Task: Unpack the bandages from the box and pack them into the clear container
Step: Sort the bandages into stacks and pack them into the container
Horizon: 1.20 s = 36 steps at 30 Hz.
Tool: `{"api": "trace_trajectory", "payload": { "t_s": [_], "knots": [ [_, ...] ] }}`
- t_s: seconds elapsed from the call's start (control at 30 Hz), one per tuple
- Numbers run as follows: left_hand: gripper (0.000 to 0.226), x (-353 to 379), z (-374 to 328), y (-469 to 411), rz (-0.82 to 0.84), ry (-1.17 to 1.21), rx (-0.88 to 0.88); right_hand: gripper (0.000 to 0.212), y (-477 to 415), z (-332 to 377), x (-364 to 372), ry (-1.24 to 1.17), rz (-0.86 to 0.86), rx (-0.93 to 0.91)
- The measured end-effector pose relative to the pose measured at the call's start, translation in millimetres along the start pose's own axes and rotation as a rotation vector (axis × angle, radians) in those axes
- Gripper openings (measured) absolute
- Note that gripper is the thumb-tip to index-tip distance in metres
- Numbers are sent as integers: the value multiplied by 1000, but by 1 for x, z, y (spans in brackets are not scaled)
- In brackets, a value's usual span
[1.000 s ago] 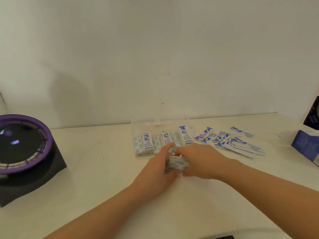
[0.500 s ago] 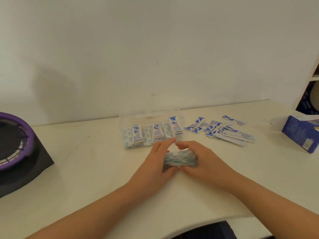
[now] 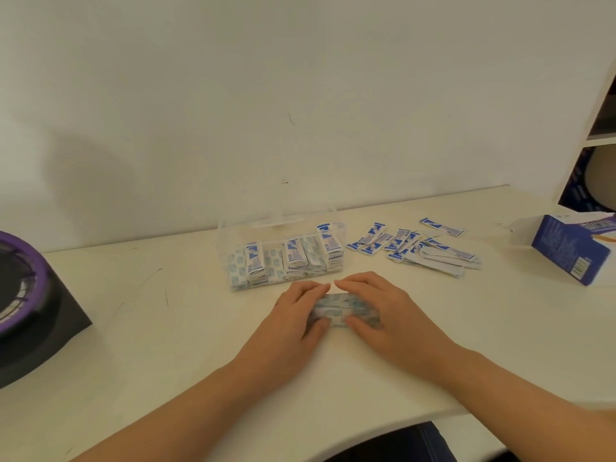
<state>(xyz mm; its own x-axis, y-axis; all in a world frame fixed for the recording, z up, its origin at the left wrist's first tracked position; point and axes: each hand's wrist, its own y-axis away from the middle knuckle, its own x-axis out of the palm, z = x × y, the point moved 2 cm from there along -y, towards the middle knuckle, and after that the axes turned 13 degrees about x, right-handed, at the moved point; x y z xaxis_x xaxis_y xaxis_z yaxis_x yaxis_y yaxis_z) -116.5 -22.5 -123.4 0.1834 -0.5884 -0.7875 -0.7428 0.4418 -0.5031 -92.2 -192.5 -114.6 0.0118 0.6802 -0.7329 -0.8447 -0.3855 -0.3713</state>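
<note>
**A:** Left hand [image 3: 293,310] and right hand [image 3: 380,310] are both cupped round one stack of bandages [image 3: 340,310]. Fingers curl over its far edge, thumbs press the near edge, and the fingertips nearly meet on top. The stack rests on the table [image 3: 166,345].

**B:** Long axis?

**A:** Left to right. The left hand takes the left end, the right hand the right end.

**B:** Target bearing?

**A:** The clear container [image 3: 224,241] lies straight ahead, just beyond the fingertips and offset slightly left. Its front wall runs roughly parallel to the stack. The left hand is marginally nearer. Bundles already stand inside it.

**B:** Anything else?

**A:** Loose bandages [image 3: 430,253] lie right of the container, and the blue box [image 3: 573,255] is well apart at far right. Judgement: a short lift forward should do. The stack probably needs tipping upright to match the bundles inside, and a two-handed squeeze should keep it from fanning.
</note>
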Motion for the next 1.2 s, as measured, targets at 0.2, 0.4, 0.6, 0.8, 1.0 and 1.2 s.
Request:
{"api": "trace_trajectory", "payload": {
  "t_s": [0.2,0.4,0.6,0.8,1.0,1.2],
  "knots": [
    [68,4,-5,-2,48,92,-59,80,-1,5,12,-65,144,74],
    [64,2,-1,-2,-5,74,-72,60,-4,2,12,1,27,97],
    [62,5,-6,1,35,0,-14,63,1,6,16,100,103,86],
    [66,7,-6,-1,97,-72,-5,79,-6,0,1,-117,191,293],
    [58,7,-8,-2,136,-128,0,67,2,3,-2,230,285,209],
    [58,8,-8,-2,160,-171,6,71,4,4,7,442,236,125]
  ]
}}
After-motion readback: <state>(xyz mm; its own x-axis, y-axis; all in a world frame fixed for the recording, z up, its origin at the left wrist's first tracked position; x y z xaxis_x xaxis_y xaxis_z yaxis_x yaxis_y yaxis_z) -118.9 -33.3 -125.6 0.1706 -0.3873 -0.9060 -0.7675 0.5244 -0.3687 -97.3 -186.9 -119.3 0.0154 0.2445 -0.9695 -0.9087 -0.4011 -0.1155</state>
